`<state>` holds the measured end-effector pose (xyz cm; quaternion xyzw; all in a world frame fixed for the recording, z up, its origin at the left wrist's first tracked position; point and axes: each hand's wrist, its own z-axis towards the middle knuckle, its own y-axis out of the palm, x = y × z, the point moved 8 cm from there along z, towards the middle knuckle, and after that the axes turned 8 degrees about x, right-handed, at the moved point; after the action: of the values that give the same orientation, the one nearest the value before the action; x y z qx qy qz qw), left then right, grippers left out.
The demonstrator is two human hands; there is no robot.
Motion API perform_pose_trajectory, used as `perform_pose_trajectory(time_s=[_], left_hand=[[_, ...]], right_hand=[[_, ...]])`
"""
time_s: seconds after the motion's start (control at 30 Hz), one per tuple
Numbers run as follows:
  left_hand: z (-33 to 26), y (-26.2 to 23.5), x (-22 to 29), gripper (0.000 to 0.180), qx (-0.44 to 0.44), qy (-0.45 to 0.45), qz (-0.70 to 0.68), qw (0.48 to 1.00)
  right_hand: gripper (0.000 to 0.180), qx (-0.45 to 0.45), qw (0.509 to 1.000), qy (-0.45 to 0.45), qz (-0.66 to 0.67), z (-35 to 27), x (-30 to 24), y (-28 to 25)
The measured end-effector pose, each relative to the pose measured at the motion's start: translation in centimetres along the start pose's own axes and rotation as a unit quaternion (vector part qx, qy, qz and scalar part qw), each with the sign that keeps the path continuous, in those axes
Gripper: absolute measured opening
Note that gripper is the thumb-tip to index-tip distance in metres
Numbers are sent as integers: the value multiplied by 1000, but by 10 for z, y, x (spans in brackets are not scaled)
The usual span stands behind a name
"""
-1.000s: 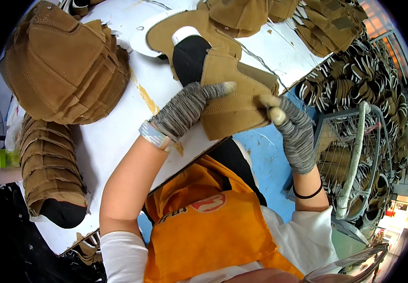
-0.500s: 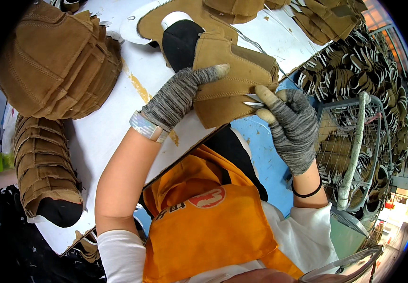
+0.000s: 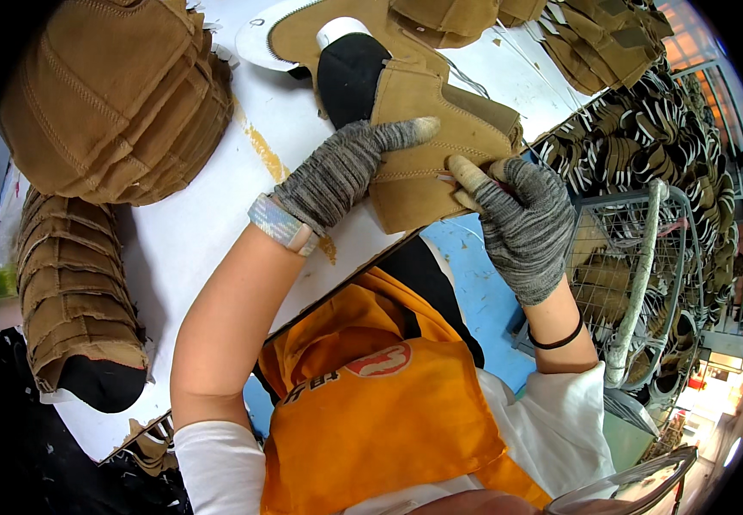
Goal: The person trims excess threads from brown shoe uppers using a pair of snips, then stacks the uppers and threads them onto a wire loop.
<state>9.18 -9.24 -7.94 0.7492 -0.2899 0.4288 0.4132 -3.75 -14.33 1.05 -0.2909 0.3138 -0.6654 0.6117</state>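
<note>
Left grey-knit-gloved hand [image 3: 337,176] pinches the tan suede-like stitched upper [image 3: 414,160] over the edge of the white table [image 3: 196,236]; right grey-knit-gloved hand [image 3: 530,225] curls at its seam, grip unclear; seam work likely, next needing steadiness

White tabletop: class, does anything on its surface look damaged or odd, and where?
Yes. A ragged yellow-brown streak breaks the white tabletop beside the left hand. It looks odd because the surface around it is white; whether it is wear or a stain, I cannot tell.
</note>
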Motion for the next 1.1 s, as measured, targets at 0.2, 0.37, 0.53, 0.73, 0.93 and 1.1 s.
perform_pose_trajectory(time_s=[0.2, 0.37, 0.53, 0.73, 0.93, 1.1], left_hand=[[8, -4, -9, 57, -2, -15, 11, 1000], [4, -3, -5, 59, -11, -3, 27, 1000], [4, -3, -5, 61, -15, 7, 24, 1000], [6, -5, -7, 62, -4, 3, 38, 999], [5, -2, -6, 62, -3, 13, 34, 999], [2, -2, -5, 63, -1, 9, 48, 999]], right_hand=[[26, 15, 923, 195, 330, -4, 19, 2], [28, 19, 941, 184, 285, -8, 28, 1], [40, 15, 993, 58, 104, 1, 8, -9], [33, -22, 999, 12, 38, 0, 5, -1], [33, 1, 998, 54, 13, -4, 4, 0], [35, 1, 999, 43, 26, -9, 3, 0]])
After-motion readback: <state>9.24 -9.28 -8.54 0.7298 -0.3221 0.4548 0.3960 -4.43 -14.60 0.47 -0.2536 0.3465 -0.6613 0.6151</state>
